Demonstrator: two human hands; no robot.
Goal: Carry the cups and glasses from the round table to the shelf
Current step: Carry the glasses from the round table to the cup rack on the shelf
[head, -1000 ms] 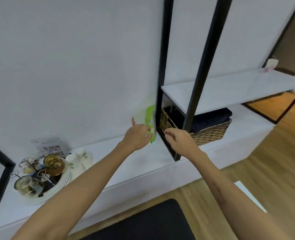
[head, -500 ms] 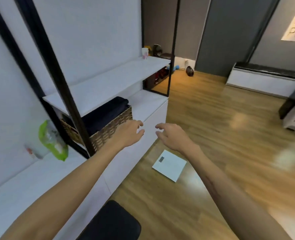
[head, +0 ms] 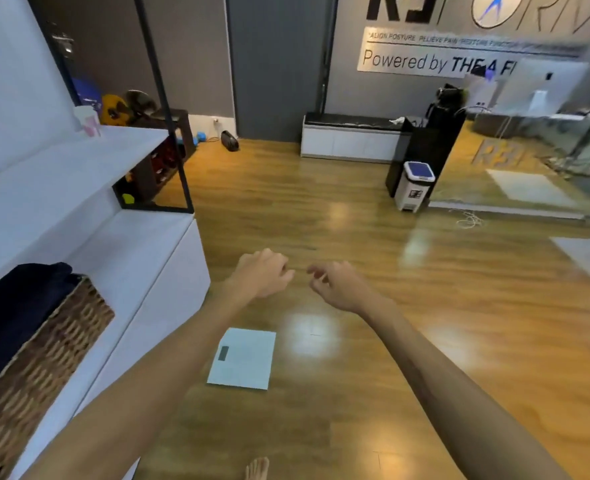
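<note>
Both my hands hang out in front of me over the wooden floor and hold nothing. My left hand point(head: 264, 273) and my right hand point(head: 340, 285) have loosely curled fingers, a short gap between them. The white shelf point(head: 61, 161) with its black frame runs along the left wall. A small white and pink cup point(head: 87, 120) stands at the shelf's far end. The round table is out of view.
A wicker basket point(head: 40, 355) with dark cloth sits on the low white cabinet point(head: 141, 258) at left. A white bathroom scale point(head: 243, 358) lies on the floor below my hands. Farther off stand a white bin point(head: 414, 186), a black stand point(head: 435, 147) and a low white bench point(head: 350, 142).
My view has swung right, from the wall and shelf to the open room. My left hand has let go of the green item by the shelf post; both hands now hang free.
</note>
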